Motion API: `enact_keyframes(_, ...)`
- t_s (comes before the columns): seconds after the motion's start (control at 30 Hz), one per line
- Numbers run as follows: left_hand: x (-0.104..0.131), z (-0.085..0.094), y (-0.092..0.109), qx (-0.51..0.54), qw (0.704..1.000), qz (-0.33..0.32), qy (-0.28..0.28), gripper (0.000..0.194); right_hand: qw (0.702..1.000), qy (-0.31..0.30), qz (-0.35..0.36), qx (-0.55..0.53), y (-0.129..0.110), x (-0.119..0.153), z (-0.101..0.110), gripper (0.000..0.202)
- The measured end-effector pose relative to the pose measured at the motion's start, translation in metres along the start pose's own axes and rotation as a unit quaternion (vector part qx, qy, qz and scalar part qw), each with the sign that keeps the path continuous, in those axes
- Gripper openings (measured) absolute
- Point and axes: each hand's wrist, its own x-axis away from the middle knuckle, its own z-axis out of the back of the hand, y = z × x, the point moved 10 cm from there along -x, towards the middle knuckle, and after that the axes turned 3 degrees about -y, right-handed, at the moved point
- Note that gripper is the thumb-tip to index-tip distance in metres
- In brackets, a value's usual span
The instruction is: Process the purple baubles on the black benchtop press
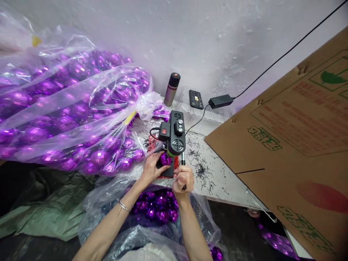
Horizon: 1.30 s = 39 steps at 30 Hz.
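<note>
A shiny purple faceted ball (165, 158) sits under the head of a small black bench drill press (177, 132). My left hand (152, 167) grips this ball from the left, with thumb and fingers around it. In my right hand (183, 178) is the machine's lever handle (183, 158), fingers wrapped round its black grip. The machine's dark base (169, 172) rests on a red sheet on the table. Where the tool meets the ball is hidden by the machine head.
Clear bags of purple balls (67, 119) fill the left side; another open bag (156, 206) lies below my hands. Small dark pins (202, 168) scatter over the white table (231, 186). A cardboard box (293, 145) stands right. Behind are a bottle (172, 90), phone (196, 99) and power adapter (221, 101).
</note>
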Motion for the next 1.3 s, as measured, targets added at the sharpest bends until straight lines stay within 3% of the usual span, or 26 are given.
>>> enact_keyframes(0.43,0.0,-0.002,0.0,-0.01,1.0,-0.021,0.015,0.059,1.0,0.02,0.006,-0.017,0.008,0.009,-0.003,0.037)
enact_keyframes(0.7,-0.003,-0.005,-0.004,-0.005,1.0,0.005,0.002,0.056,0.999,-0.009,0.039,0.004,0.009,0.018,-0.012,0.031)
enact_keyframes(0.87,-0.003,-0.004,-0.005,0.011,1.0,0.012,-0.003,0.057,0.998,-0.016,0.059,0.011,0.0,0.006,-0.008,0.034)
enact_keyframes(0.93,-0.003,-0.005,-0.005,0.015,1.0,0.014,-0.009,0.058,0.999,-0.02,0.034,0.008,-0.004,-0.009,-0.003,0.035)
enact_keyframes(1.13,-0.006,-0.004,-0.002,0.009,1.0,0.015,-0.002,0.058,0.988,0.027,-0.144,-0.043,-0.004,-0.059,0.011,0.043)
enact_keyframes(1.3,0.014,0.003,0.005,0.001,1.0,0.012,-0.008,0.057,0.982,0.029,-0.18,-0.04,-0.005,-0.067,0.009,0.046)
